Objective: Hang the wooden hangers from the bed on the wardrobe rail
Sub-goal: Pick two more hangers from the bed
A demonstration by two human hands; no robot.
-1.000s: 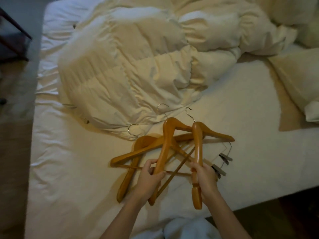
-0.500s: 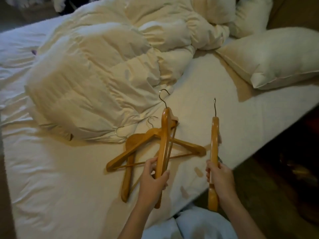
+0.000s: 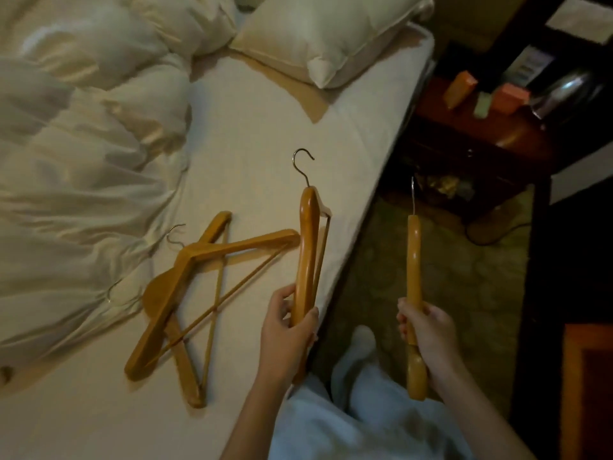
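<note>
My left hand (image 3: pixel 288 330) grips a wooden hanger (image 3: pixel 306 247) edge-on above the bed's right edge, its metal hook pointing away from me. My right hand (image 3: pixel 428 330) holds a second wooden hanger (image 3: pixel 414 260) upright over the carpet, clear of the bed. Two more wooden hangers (image 3: pixel 195 280) lie crossed on the white sheet (image 3: pixel 265 134), left of my left hand, their hooks near the duvet. No wardrobe rail is in view.
A crumpled cream duvet (image 3: pixel 83 144) covers the bed's left side and a pillow (image 3: pixel 318 38) lies at its head. A dark wooden nightstand (image 3: pixel 481 134) with small boxes and a kettle stands at the right. Patterned carpet (image 3: pixel 464 260) runs beside the bed.
Both hands lifted a hanger off the pile; the right one carried its hanger off the bed over the carpet. The view swung right, bringing the nightstand in.
</note>
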